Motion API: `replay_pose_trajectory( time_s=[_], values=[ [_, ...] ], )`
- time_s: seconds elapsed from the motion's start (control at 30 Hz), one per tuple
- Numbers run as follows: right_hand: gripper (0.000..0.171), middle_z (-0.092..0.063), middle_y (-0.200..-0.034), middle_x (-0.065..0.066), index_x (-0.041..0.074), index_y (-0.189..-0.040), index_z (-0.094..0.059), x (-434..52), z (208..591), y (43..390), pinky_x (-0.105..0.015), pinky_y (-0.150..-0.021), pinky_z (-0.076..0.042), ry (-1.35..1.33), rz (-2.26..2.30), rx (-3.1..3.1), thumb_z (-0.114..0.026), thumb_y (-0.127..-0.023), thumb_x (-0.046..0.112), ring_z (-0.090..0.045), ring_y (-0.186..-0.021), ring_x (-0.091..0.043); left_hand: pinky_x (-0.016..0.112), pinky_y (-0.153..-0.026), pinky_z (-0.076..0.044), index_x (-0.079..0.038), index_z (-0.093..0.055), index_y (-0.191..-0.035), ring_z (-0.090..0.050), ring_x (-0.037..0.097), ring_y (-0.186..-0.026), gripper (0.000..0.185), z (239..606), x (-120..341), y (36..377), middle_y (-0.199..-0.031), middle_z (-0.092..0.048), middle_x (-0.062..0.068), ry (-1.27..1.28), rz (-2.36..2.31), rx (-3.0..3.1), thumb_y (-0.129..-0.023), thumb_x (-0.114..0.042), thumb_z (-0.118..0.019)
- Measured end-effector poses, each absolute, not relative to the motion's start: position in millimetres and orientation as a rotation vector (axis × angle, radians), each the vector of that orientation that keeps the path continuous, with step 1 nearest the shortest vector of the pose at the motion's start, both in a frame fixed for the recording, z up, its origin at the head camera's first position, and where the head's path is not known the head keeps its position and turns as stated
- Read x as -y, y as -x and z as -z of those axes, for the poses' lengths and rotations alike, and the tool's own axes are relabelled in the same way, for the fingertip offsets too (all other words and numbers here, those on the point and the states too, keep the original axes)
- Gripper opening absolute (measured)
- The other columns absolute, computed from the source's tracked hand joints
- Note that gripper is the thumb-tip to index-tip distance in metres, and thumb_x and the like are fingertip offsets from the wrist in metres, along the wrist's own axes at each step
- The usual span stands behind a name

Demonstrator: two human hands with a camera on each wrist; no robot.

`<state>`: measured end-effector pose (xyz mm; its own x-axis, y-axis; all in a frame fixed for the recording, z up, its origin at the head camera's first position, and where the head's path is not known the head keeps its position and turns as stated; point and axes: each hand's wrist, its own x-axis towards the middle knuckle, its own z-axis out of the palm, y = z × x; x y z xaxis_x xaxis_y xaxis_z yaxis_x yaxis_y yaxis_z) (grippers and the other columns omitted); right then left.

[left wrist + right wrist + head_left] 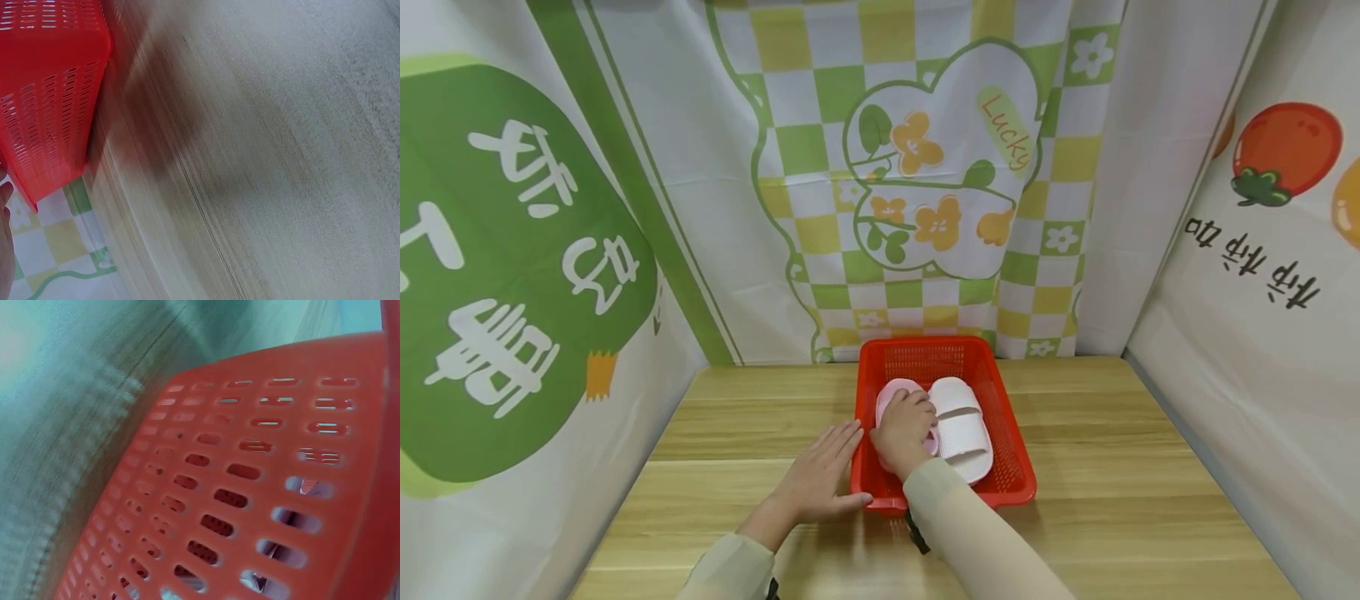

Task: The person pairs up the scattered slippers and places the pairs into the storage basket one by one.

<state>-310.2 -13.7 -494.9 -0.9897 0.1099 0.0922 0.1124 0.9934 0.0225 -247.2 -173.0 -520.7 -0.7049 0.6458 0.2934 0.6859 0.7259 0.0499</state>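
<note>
In the head view a red plastic basket [1018, 467] stands on the wooden table. Inside it a white slide slipper [964, 433] lies on the right, sole down. A pink slipper [895, 390] lies to its left, partly covered by my right hand [904, 432]. That hand reaches over the front rim and grips the pink slipper, thumb on the left and fingers over the strap side. My left hand [822, 471] rests against the basket's left front corner, fingers straight along the rim and thumb at the front edge. Its fingertips show at the left wrist view's edge.
The wooden table [1120, 467] runs out on both sides of the basket. Behind hangs a checked green and yellow cloth [823, 150], and printed cloth walls stand at left and right. Slotted basket wall [250, 469] fills much of the right wrist view.
</note>
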Motion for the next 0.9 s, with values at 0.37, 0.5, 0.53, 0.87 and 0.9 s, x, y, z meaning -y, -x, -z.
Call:
replay_pose_trajectory(
  time_s=[0.37, 0.5, 0.53, 0.87, 0.9],
  values=[
    [0.085, -0.045, -0.13, -0.035, -0.006, -0.131, -0.044, 14.6, 493.8, 307.6, -0.051, -0.08, -0.051, 0.185, 0.032, 3.055, -0.069, -0.079, 0.056, -0.054, -0.1, -0.046, 0.045, -0.113, -0.023, 0.006, -0.038, -0.145, -0.031, 0.031, -0.14, 0.088, 520.8, 172.7, 247.3, -0.151, -0.035, 0.02, 1.069, 0.251, 2.629, -0.085, -0.055, -0.06],
    [0.084, -0.043, -0.133, -0.035, -0.006, -0.134, -0.043, 14.7, 493.4, 305.9, -0.052, -0.084, -0.05, 0.187, 0.014, 3.063, -0.067, -0.081, 0.054, -0.053, -0.103, -0.047, 0.046, -0.113, -0.024, 0.006, -0.038, -0.145, -0.031, 0.032, -0.14, 0.088, 521.6, 172.8, 247.7, -0.151, -0.035, 0.02, 1.071, 0.251, 2.619, -0.085, -0.054, -0.062],
    [0.083, -0.043, -0.134, -0.034, -0.006, -0.134, -0.043, 14.9, 493.3, 305.4, -0.052, -0.084, -0.05, 0.188, 0.006, 3.064, -0.067, -0.081, 0.054, -0.053, -0.104, -0.047, 0.045, -0.113, -0.024, 0.006, -0.038, -0.145, -0.031, 0.031, -0.14, 0.088, 522.0, 172.8, 247.9, -0.151, -0.035, 0.02, 1.069, 0.24, 2.62, -0.085, -0.054, -0.061],
    [0.082, -0.04, -0.138, -0.034, -0.004, -0.139, -0.042, 13.4, 494.4, 303.2, -0.055, -0.087, -0.049, 0.177, -0.032, 3.084, -0.065, -0.084, 0.052, -0.05, -0.11, -0.048, 0.044, -0.114, -0.02, 0.004, -0.035, -0.147, -0.027, 0.029, -0.142, 0.088, 521.7, 172.6, 246.6, -0.153, -0.032, 0.018, 1.062, 0.256, 2.666, -0.086, -0.055, -0.06],
    [0.082, -0.04, -0.139, -0.034, -0.003, -0.14, -0.041, 12.9, 494.7, 303.4, -0.055, -0.087, -0.048, 0.172, -0.038, 3.086, -0.064, -0.084, 0.052, -0.05, -0.111, -0.049, 0.044, -0.115, -0.02, 0.003, -0.035, -0.147, -0.027, 0.029, -0.142, 0.088, 521.5, 172.4, 246.5, -0.153, -0.032, 0.019, 1.061, 0.263, 2.667, -0.086, -0.054, -0.061]
  ],
)
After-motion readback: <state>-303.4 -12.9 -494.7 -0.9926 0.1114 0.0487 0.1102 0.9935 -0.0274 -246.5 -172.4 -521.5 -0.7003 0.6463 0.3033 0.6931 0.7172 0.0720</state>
